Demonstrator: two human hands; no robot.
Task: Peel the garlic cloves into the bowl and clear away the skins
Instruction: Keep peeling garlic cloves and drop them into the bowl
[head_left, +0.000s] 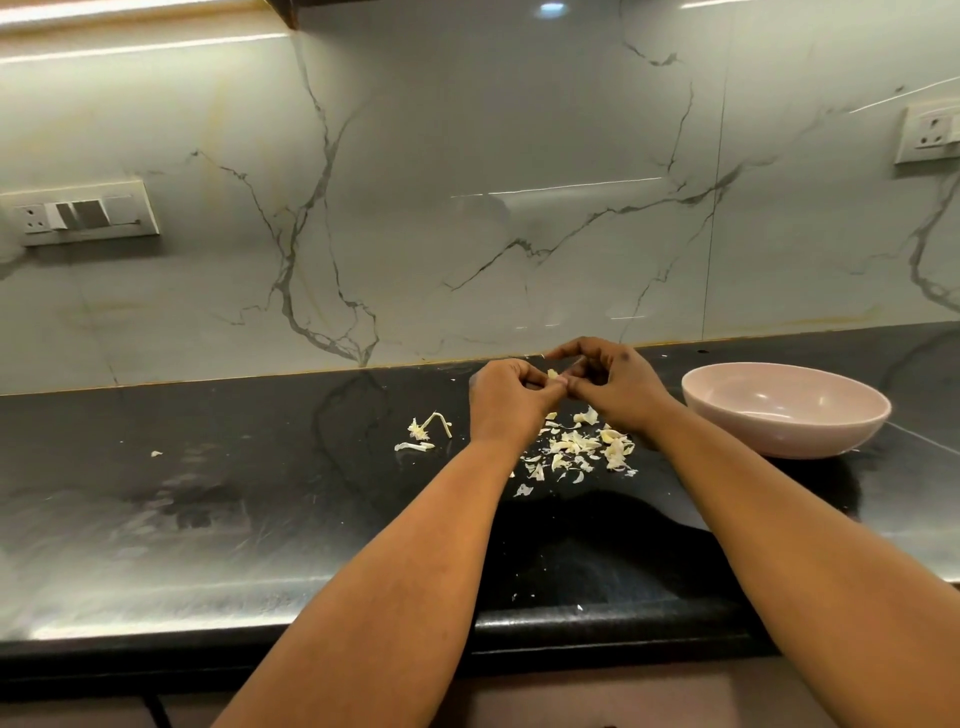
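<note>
Black stone countertop (208, 519), marble-veined wall behind: I see both hands raised together just above the counter, the left hand (506, 402) and right hand (618, 387) curled, fingertips pinching one small garlic clove (553, 375) between them. Loose skins (582, 452) lie scattered directly beneath, with a stem piece (428, 423) just left. A pale pink bowl (784, 410) sits near, to the right.
</note>
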